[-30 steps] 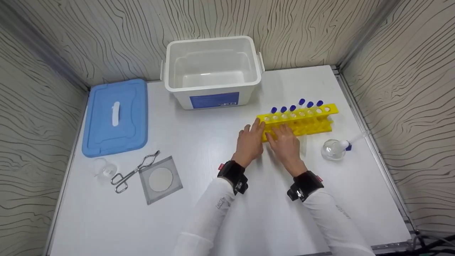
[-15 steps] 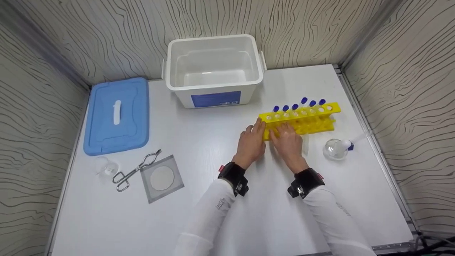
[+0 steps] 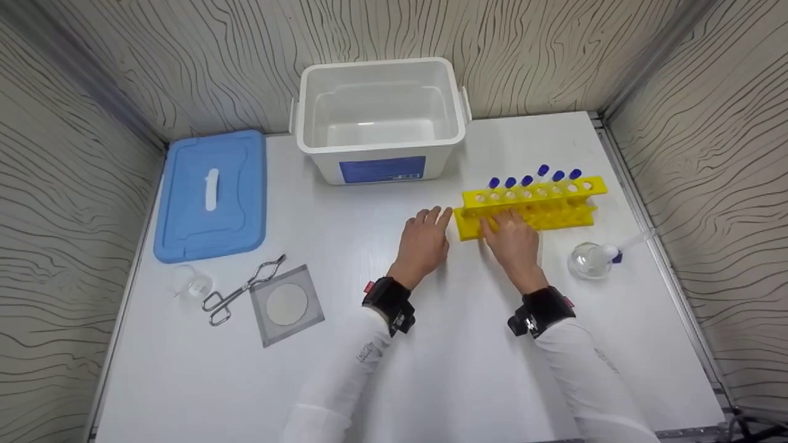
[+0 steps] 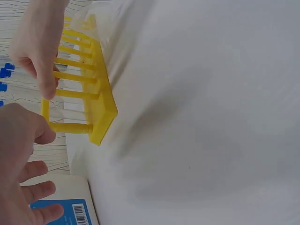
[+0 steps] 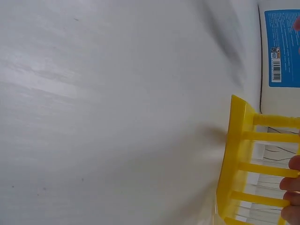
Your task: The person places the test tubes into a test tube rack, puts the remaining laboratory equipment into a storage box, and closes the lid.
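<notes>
A yellow test tube rack (image 3: 560, 220) stands on the right of the table, holding several clear tubes with blue caps (image 3: 543, 170). One cap sits higher than the others. My right hand (image 3: 516, 246) grips the front of the rack, left of its middle; in the right wrist view its fingertips (image 5: 291, 183) lie against the rack's upper edge. Just off the rack's left end is my left hand (image 3: 420, 243), its fingers spread and holding nothing. In the left wrist view, the left thumb (image 4: 43, 131) appears close to the rack's end post (image 4: 70, 128).
A white bin (image 3: 381, 147) stands at the back, its blue lid (image 3: 237, 203) lying to the left. Tongs (image 3: 246, 287), a gauze pad (image 3: 311, 317) with a pale disc and a small glass vessel (image 3: 198, 285) lie front left. A round glass flask (image 3: 588, 263) stands at right.
My left hand has let go of the rack's left end and drawn away to the left. The right hand stays on the rack. The head view has shifted slightly.
</notes>
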Tool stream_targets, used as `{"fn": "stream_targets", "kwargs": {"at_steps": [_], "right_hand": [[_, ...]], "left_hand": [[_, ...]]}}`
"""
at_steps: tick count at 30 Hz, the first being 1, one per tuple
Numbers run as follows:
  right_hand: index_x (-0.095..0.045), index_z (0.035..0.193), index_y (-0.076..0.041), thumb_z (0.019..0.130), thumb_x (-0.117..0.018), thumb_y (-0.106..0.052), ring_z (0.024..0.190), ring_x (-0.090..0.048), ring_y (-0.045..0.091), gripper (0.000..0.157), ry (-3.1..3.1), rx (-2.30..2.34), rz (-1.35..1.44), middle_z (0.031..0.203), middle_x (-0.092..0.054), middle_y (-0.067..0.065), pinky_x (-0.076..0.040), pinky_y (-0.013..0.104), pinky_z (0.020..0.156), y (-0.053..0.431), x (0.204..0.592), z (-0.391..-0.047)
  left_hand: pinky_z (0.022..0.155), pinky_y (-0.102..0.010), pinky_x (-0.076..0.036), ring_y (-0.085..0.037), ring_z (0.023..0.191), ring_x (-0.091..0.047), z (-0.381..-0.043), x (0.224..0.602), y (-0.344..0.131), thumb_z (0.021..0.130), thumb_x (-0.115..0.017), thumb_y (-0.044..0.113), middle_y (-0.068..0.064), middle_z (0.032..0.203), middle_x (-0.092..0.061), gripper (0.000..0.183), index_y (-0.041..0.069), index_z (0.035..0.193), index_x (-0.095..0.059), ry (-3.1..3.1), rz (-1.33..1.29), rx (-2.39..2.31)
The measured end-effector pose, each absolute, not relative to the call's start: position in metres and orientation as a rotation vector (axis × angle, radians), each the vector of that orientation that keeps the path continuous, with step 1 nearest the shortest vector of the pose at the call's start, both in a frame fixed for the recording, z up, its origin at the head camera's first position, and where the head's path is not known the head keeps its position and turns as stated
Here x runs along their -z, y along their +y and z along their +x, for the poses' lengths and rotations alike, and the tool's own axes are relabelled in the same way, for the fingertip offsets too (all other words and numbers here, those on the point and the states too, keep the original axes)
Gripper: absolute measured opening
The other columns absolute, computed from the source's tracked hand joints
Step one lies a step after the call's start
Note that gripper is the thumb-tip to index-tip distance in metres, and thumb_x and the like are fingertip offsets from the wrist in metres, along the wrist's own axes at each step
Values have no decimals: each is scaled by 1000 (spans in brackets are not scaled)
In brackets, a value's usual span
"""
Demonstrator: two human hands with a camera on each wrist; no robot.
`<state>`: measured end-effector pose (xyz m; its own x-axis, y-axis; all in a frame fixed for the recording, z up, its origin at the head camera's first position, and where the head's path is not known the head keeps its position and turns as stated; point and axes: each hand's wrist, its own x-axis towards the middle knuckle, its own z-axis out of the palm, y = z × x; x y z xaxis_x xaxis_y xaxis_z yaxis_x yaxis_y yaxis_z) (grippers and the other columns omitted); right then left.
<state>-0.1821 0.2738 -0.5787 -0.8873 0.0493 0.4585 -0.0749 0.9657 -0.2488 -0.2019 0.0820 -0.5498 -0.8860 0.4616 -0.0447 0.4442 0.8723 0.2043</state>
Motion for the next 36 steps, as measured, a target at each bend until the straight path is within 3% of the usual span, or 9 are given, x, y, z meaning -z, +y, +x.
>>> {"fn": "stream_targets", "kwargs": {"at_steps": [8, 14, 18, 26, 31, 36], "right_hand": [[-74, 109, -2, 93, -69, -27, 48, -46, 24, 30, -2647, -376, -1, 81, -69, 19, -41, 34, 43, 284, 577, -183], [-75, 101, -2, 90, -71, -28, 45, -44, 23, 29, -2636, -349, -15, 73, -65, 18, -36, 32, 41, 293, 578, -184], [-75, 103, -1, 90, -72, -28, 45, -44, 24, 30, -2635, -365, -36, 71, -63, 17, -33, 32, 42, 298, 578, -185], [-75, 104, -1, 90, -72, -29, 47, -46, 26, 31, -2652, -373, -55, 72, -64, 19, -38, 36, 43, 304, 574, -184], [-74, 112, -2, 92, -70, -30, 47, -47, 27, 34, -2677, -378, -78, 77, -66, 20, -40, 35, 44, 312, 574, -183], [-73, 115, -3, 92, -70, -30, 46, -43, 24, 35, -2681, -387, -73, 80, -67, 19, -33, 29, 44, 319, 575, -182]], "left_hand": [[106, -40, -50, -24, 132, -54, -209, 536, 54, 101, -51, 24, -5, 143, -57, 46, 19, 146, -48, 3023, 775, -252], [84, -38, -58, -23, 100, -69, -212, 524, 29, 98, -55, 20, -4, 109, -75, 31, 15, 126, -66, 3144, 879, -210], [75, -39, -59, -25, 91, -70, -214, 515, 12, 97, -56, 19, -6, 102, -76, 28, 13, 120, -69, 3176, 888, -254], [76, -42, -58, -29, 94, -70, -232, 497, -30, 95, -57, 15, -10, 106, -74, 29, 10, 120, -70, 3276, 781, -502], [88, -46, -57, -32, 108, -65, -247, 492, -54, 95, -56, 13, -13, 114, -71, 33, 7, 125, -67, 3323, 695, -606], [98, -53, -51, -35, 122, -57, -258, 488, -69, 94, -56, 11, -17, 126, -65, 37, 5, 130, -63, 3355, 623, -580]]}}
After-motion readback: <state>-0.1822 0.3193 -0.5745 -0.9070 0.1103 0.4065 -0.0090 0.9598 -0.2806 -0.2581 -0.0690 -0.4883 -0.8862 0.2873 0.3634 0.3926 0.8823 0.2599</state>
